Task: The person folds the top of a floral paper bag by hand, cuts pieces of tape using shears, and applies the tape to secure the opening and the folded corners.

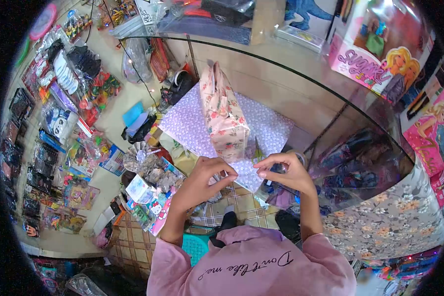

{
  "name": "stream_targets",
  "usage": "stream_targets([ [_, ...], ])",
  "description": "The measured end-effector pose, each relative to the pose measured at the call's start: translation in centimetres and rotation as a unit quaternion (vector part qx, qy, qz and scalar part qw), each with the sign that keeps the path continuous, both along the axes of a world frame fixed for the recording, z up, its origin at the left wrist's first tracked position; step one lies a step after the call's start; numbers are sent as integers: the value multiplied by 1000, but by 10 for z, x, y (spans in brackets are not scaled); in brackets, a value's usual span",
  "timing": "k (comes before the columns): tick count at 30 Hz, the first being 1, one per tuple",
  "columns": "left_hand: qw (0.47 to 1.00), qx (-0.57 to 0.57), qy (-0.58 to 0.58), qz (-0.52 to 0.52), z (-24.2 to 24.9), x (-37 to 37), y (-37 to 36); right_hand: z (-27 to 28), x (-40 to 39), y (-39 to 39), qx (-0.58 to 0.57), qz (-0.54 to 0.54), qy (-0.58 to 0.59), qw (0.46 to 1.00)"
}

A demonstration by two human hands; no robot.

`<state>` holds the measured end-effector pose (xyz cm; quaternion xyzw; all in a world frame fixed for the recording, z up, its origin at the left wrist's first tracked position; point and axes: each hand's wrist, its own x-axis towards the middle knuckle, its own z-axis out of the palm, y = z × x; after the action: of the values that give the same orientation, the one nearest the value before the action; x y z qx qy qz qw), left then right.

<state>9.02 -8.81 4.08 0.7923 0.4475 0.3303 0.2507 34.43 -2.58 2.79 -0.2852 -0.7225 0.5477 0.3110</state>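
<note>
My left hand (205, 180) is closed in a pinch, thumb against fingers. Facing it, my right hand (288, 171) pinches in the same way, a short gap between the two. Whatever they hold, if anything, is too small or thin to make out. Just beyond my fingers stands a pink paper bag (226, 121) with a flower print, its top narrowed and folded. It rests on a lilac sheet (269, 121) patterned with small white flowers. A pair of scissors (258, 152) with greenish handles lies on the sheet, near my right hand.
A glass pane's edge (281, 66) curves across behind the sheet. Boxed dolls (380, 59) stand at upper right. Crumpled paper pieces (150, 165) and a Hello Kitty item (158, 209) lie to the left. A teal plastic stool (196, 246) is below. Packaged goods hang along the left wall.
</note>
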Motion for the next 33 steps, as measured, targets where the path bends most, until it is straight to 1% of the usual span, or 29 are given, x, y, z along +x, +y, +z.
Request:
stream_targets([
  [3, 1000, 6, 14, 6, 4, -13, 10, 9, -13, 5, 24, -16, 28, 999],
  [7, 999, 14, 26, 15, 12, -22, 18, 21, -32, 9, 120, -45, -1, 992],
  [10, 999, 27, 23, 18, 19, -29, 22, 25, -37, 14, 143, -67, -30, 987],
  [11, 999, 30, 20, 18, 21, -31, 23, 19, -38, 18, 180, -83, -15, 980],
  [14, 999, 45, 6, 15, 21, -37, 28, 23, -40, 23, 245, -84, -19, 966],
  [17, 995, 77, -6, 56, 30, -36, 27, 31, -41, 22, 280, -88, -24, 956],
  [20, 995, 63, -29, 76, 45, -37, 23, 42, -41, 20, 379, -137, -41, 914],
  [23, 975, 8, -201, 92, 41, -36, 21, 41, -42, 22, 421, -179, 22, 889],
  [26, 964, 188, -160, 98, 26, -44, 46, 46, -40, 26, 408, -193, 38, 892],
  [27, 976, 174, -53, 116, 21, -44, 49, 42, -38, 31, 396, -156, 40, 904],
  [30, 969, 211, 33, 124, 3, -31, 65, 28, -48, 44, 425, -107, 44, 898],
  [31, 971, 208, 6, 122, -3, -27, 68, 24, -48, 53, 449, -64, 38, 891],
  [33, 969, 203, -7, 140, -13, -27, 73, 17, -54, 56, 442, -85, 41, 892],
])
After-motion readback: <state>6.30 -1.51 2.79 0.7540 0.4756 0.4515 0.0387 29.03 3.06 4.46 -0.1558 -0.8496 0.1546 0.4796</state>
